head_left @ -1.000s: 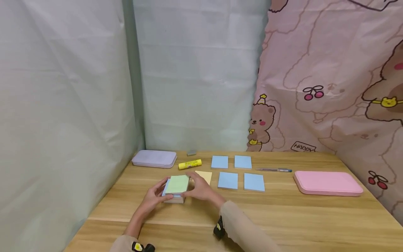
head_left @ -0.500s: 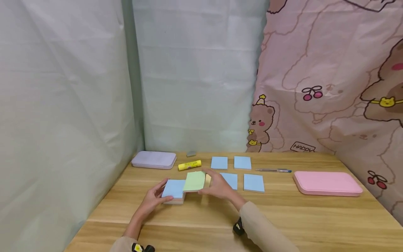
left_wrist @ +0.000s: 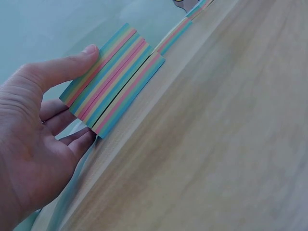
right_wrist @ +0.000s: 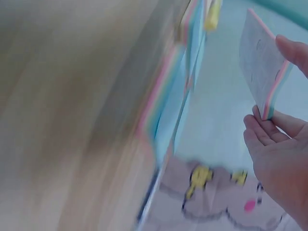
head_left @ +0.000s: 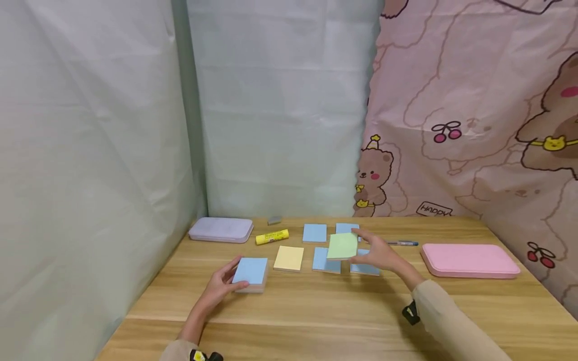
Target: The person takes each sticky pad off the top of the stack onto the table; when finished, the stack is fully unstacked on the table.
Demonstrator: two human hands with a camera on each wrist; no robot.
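At the left of the table, my left hand (head_left: 220, 285) grips a stack of sticky note pads (head_left: 251, 271) with blue on top. The left wrist view shows the thumb on one side of the stack (left_wrist: 113, 79) and the fingers round the other, over striped edges. My right hand (head_left: 380, 254) pinches a green-topped sticky note pad (head_left: 342, 245) by its right side, over the blue pads. In the right wrist view this pad (right_wrist: 262, 60) is held above the table, its pale underside showing. A yellow pad (head_left: 289, 258) lies between the two hands.
Blue pads (head_left: 314, 233) lie in two rows, partly hidden by the held pad and right hand. Behind are a yellow glue stick (head_left: 272, 236), a small grey block (head_left: 274, 220) and a lilac case (head_left: 221, 229). A pen (head_left: 403, 243) and a pink case (head_left: 470, 260) lie right.
My right hand has lifted the green-topped pad off the stack and carried it right, past the yellow pad to above the blue ones. My left hand has stayed at the stack.
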